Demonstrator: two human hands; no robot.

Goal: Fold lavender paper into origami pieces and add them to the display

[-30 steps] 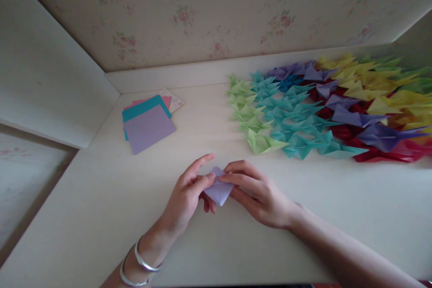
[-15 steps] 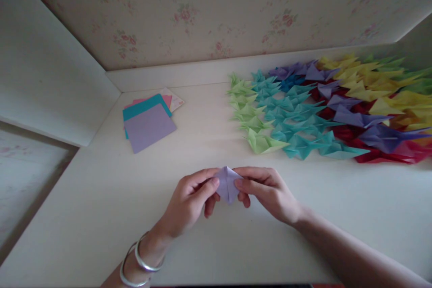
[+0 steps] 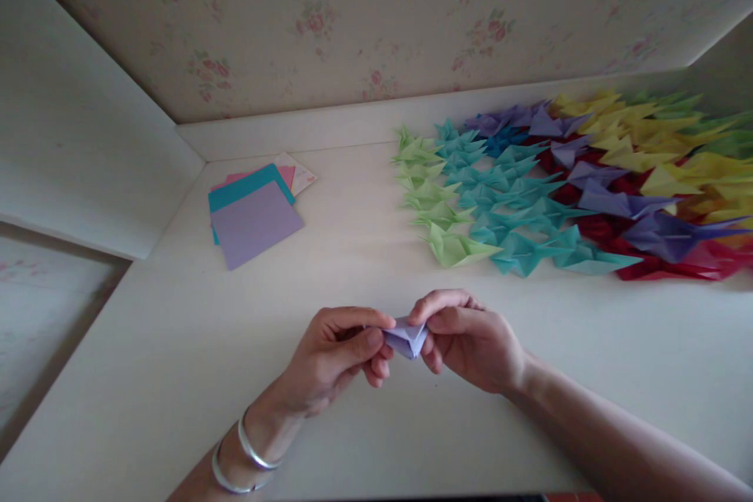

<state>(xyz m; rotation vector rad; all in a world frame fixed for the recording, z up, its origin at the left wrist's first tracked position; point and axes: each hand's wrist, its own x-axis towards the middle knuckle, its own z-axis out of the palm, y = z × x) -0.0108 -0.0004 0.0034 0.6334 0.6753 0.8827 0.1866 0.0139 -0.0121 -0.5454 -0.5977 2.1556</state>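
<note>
A small folded piece of purple origami paper (image 3: pixel 405 339) is held between my two hands, above the front part of the white table (image 3: pixel 176 376). My left hand (image 3: pixel 338 353) pinches its left corner between thumb and fingers; two silver bangles (image 3: pixel 250 447) circle that wrist. On the other side, my right hand (image 3: pixel 471 337) grips the right end, with the index finger on the top edge. The paper shows a flat upper flap and layered folds beneath. My fingers cover both of its ends.
Rows of folded paper cranes in green, teal (image 3: pixel 523 251), purple, red and yellow (image 3: pixel 629 149) spread over the right back of the table. At the left back lies a stack of paper sheets, purple (image 3: pixel 256 223) on top, teal and pink below. A floral wall (image 3: pixel 353 23) rises behind.
The folded paper was a diamond facing me with a centre crease. Now it is tipped and its top is folded over, showing layers. My right index finger has moved onto its top edge.
</note>
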